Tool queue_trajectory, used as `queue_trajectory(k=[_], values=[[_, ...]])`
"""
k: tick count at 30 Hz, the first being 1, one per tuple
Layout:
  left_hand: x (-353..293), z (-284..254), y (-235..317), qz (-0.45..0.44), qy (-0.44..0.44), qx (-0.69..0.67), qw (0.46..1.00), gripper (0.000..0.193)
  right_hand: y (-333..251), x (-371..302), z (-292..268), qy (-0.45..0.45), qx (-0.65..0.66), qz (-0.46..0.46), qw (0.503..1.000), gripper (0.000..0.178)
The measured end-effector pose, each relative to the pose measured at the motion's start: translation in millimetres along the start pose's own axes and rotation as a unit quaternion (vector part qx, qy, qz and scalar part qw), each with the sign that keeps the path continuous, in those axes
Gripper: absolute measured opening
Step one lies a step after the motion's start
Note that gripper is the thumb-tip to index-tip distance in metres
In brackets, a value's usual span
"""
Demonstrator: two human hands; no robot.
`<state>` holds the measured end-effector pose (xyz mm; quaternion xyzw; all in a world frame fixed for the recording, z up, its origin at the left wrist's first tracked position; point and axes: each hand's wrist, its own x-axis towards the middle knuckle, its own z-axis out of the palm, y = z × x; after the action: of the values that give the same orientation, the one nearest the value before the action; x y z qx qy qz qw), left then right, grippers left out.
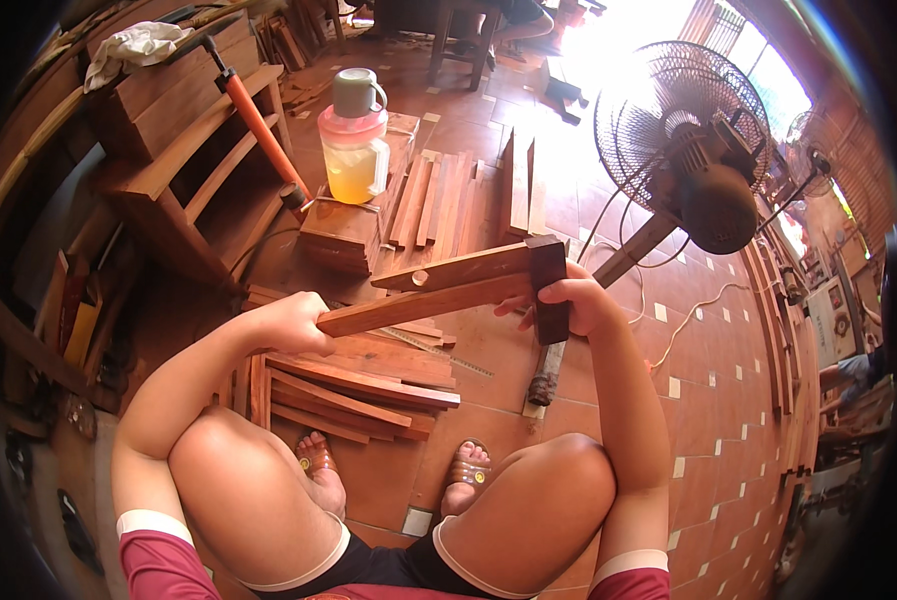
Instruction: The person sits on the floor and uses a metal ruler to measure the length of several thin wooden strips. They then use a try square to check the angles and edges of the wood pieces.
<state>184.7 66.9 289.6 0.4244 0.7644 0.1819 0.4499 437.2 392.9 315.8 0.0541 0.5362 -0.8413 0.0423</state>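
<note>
My left hand (296, 322) is closed around the near left end of a reddish-brown wooden strip (418, 306), held up above the floor in front of my knees. My right hand (586, 300) grips the dark stock of a wooden try square (550, 275), thumb on the stock and other fingers reaching under the strip. The square's lighter blade, with a round hole, points left above the strip, leaving a narrow wedge-shaped gap. The strip's right end meets the stock. Below lies a stack of cut wooden strips (363, 390), with a ruler-like strip (438, 352) across it.
A jug of yellow liquid (353, 165) stands on a wooden block (338, 235), beside more strips (443, 200). An orange pump (256, 125) leans by a wooden cabinet (158, 190). A fan (703, 150) and pale cable (690, 310) are right. Other people partly show at right and top.
</note>
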Motion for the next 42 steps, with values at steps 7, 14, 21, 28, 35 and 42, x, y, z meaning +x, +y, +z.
queue_trajectory(k=[7,14,21,28,35,42], values=[[-3,-1,5,-0.013,-0.004,0.02,1.0,0.025,8,3,-5,0.012,-0.025,-0.006,1.0,0.059],[-2,2,1,-0.016,0.005,0.005,1.0,0.024,14,10,-10,0.014,0.005,-0.017,1.0,0.058],[-1,4,4,-0.022,0.057,0.025,0.998,0.027,21,20,-1,0.186,-0.002,-0.103,0.977,0.047],[1,7,6,0.009,0.127,0.044,0.991,0.031,24,30,0,0.24,0.014,-0.146,0.96,0.046],[4,9,7,0.013,0.157,0.049,0.986,0.03,24,30,-4,0.26,-0.003,-0.175,0.95,0.049],[5,8,6,0.012,0.186,0.06,0.981,0.03,28,31,-14,0.269,0.014,-0.184,0.945,0.045]])
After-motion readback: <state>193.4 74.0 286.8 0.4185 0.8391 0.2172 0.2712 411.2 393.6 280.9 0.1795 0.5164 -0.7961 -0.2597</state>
